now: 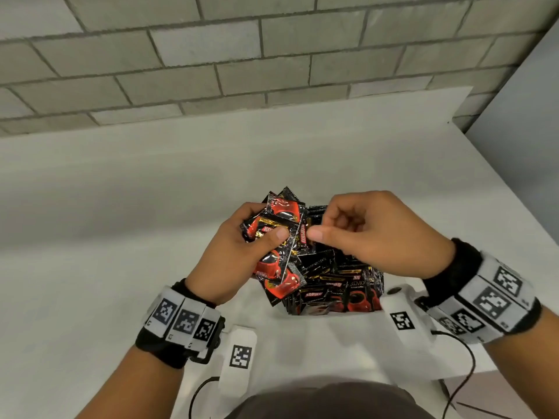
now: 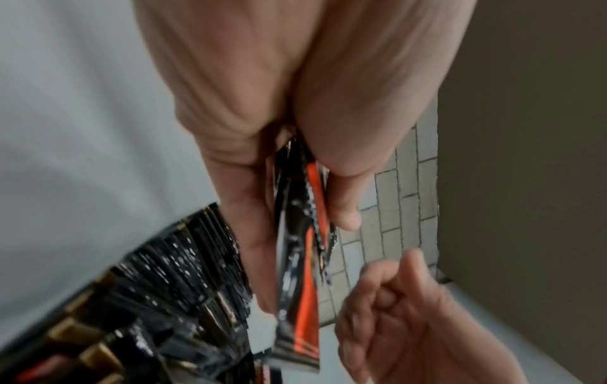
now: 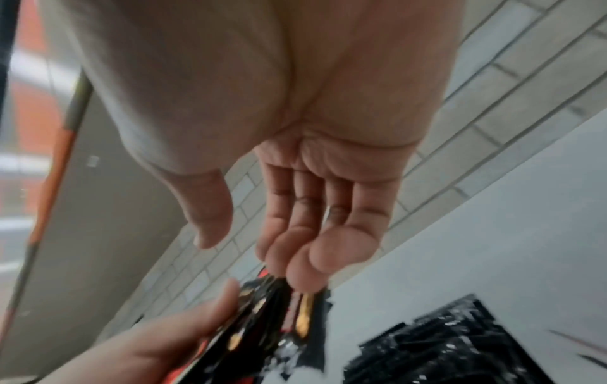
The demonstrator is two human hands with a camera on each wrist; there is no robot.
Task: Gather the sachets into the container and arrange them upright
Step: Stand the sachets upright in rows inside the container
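Several black-and-red sachets (image 1: 279, 237) are fanned in a bunch that my left hand (image 1: 269, 225) grips, thumb on the front and fingers behind. The left wrist view shows this bunch (image 2: 305, 272) edge-on in that hand (image 2: 302, 233). Below the hands, many more sachets (image 1: 335, 290) stand packed together on edge; their container's walls are not discernible. My right hand (image 1: 328, 226) hovers over them with fingers loosely curled, its thumb tip touching the bunch's right edge. In the right wrist view this hand (image 3: 253, 254) holds nothing, with fingertips near the bunch (image 3: 279, 311).
The white table (image 1: 121, 207) reaches back to a grey brick wall (image 1: 211, 55). Its right edge (image 1: 511, 207) runs diagonally beside the right arm. Black cables (image 1: 465, 358) hang at the near edge.
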